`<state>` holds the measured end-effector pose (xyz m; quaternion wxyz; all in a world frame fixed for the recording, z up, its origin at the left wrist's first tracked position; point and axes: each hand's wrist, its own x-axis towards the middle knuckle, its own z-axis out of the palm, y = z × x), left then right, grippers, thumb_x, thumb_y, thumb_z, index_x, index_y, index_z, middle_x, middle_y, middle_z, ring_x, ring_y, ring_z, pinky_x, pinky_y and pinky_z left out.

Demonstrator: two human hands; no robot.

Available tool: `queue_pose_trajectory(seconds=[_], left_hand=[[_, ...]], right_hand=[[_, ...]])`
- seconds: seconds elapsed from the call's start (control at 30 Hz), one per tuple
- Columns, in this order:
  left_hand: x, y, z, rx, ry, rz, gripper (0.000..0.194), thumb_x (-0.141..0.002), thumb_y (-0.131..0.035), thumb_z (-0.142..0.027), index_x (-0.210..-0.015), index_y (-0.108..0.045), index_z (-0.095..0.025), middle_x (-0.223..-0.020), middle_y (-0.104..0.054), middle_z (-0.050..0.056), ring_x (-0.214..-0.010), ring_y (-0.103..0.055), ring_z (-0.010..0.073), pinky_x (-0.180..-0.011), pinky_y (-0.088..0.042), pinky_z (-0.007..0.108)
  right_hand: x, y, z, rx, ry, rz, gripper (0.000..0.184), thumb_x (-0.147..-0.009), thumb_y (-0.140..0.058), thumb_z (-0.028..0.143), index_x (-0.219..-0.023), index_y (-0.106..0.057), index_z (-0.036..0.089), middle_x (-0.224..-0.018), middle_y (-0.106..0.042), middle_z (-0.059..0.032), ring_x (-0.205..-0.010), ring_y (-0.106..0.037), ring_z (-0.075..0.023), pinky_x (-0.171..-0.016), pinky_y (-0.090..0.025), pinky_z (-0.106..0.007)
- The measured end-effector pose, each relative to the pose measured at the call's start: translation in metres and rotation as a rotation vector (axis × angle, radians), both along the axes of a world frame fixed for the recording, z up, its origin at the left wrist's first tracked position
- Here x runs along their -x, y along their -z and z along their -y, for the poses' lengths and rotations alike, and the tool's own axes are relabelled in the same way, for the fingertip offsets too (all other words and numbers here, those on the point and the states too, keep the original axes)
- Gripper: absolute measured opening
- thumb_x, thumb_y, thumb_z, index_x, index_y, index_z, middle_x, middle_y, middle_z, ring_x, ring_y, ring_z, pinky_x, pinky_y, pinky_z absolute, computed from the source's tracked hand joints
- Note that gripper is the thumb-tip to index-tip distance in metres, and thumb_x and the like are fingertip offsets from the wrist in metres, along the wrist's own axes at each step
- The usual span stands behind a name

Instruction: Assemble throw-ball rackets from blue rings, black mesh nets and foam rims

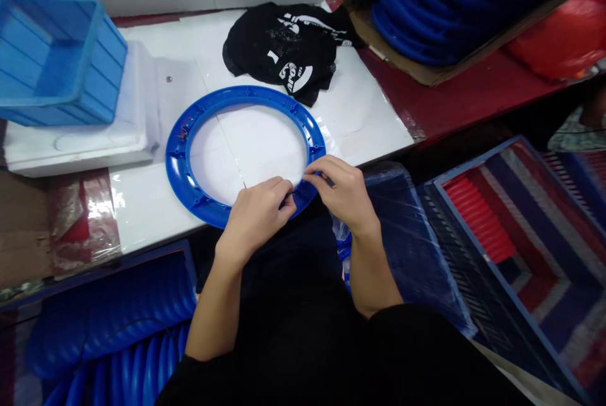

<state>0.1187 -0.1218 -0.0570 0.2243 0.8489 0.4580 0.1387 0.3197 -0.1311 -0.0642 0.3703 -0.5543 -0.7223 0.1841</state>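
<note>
A large blue plastic ring (189, 128) lies flat on the white tabletop (369, 122) in front of me. Both my hands rest on its near rim. My left hand (258, 213) has its fingers curled and pinched together at the rim. My right hand (343, 191) is likewise pinched, fingertips meeting those of the left over the ring's near right edge. Whatever the fingers hold there is too small to name. A small reddish wire shows on the ring's left side (184, 133).
A blue plastic crate (52, 59) sits on white foam at the left. A black printed cloth (288, 46) lies behind the ring. Stacks of blue rings fill a cardboard box (426, 8) at the back right and a bin (113, 324) at the lower left.
</note>
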Motion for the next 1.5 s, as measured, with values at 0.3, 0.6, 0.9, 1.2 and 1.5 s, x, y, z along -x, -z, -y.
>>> queue_pose_trajectory(seconds=[0.3, 0.6, 0.9, 1.2, 1.5], left_hand=[[0.014, -0.008, -0.001, 0.013, 0.117, -0.012, 0.018, -0.102, -0.054, -0.023, -0.106, -0.071, -0.021, -0.099, -0.076, 0.005, -0.089, -0.071, 0.0216, -0.067, -0.044, 0.031], [-0.010, -0.009, 0.003, -0.027, -0.002, -0.161, 0.019, -0.101, -0.051, -0.019, -0.100, -0.070, -0.019, -0.098, -0.076, 0.008, -0.077, -0.070, 0.0233, -0.059, -0.034, 0.034], [-0.005, -0.005, -0.006, 0.057, -0.020, 0.001, 0.014, -0.092, -0.057, -0.018, -0.081, -0.064, -0.022, -0.083, -0.073, 0.004, -0.071, -0.063, 0.0197, -0.063, -0.035, 0.032], [-0.005, -0.005, -0.005, 0.091, -0.026, -0.003, 0.013, -0.093, -0.057, -0.019, -0.082, -0.063, -0.022, -0.084, -0.073, 0.004, -0.073, -0.064, 0.0202, -0.063, -0.034, 0.032], [-0.005, -0.008, -0.007, 0.093, -0.009, -0.016, 0.013, -0.094, -0.057, -0.020, -0.084, -0.065, -0.022, -0.087, -0.073, 0.005, -0.076, -0.064, 0.0210, -0.064, -0.037, 0.032]], right_hand=[[0.018, 0.009, 0.021, 0.006, 0.098, 0.080, 0.014, -0.102, -0.059, 0.014, -0.102, -0.069, 0.023, -0.098, -0.070, -0.0071, -0.095, -0.069, -0.0246, -0.089, -0.057, -0.041], [0.029, 0.004, 0.032, 0.073, 0.109, 0.090, 0.017, -0.102, -0.057, 0.011, -0.098, -0.068, 0.024, -0.096, -0.069, -0.0063, -0.091, -0.066, -0.0236, -0.084, -0.055, -0.038], [0.000, -0.010, 0.013, -0.091, -0.006, 0.095, 0.018, -0.107, -0.054, 0.017, -0.101, -0.069, 0.025, -0.101, -0.072, -0.0059, -0.100, -0.069, -0.0242, -0.095, -0.057, -0.045], [-0.008, 0.006, -0.005, -0.090, -0.094, 0.081, 0.017, -0.106, -0.054, 0.016, -0.100, -0.067, 0.024, -0.101, -0.071, -0.0067, -0.098, -0.069, -0.0231, -0.091, -0.057, -0.043], [-0.001, 0.009, 0.003, -0.066, 0.020, 0.094, 0.014, -0.103, -0.058, 0.016, -0.094, -0.065, 0.025, -0.096, -0.070, -0.0053, -0.094, -0.068, -0.0228, -0.089, -0.057, -0.041]])
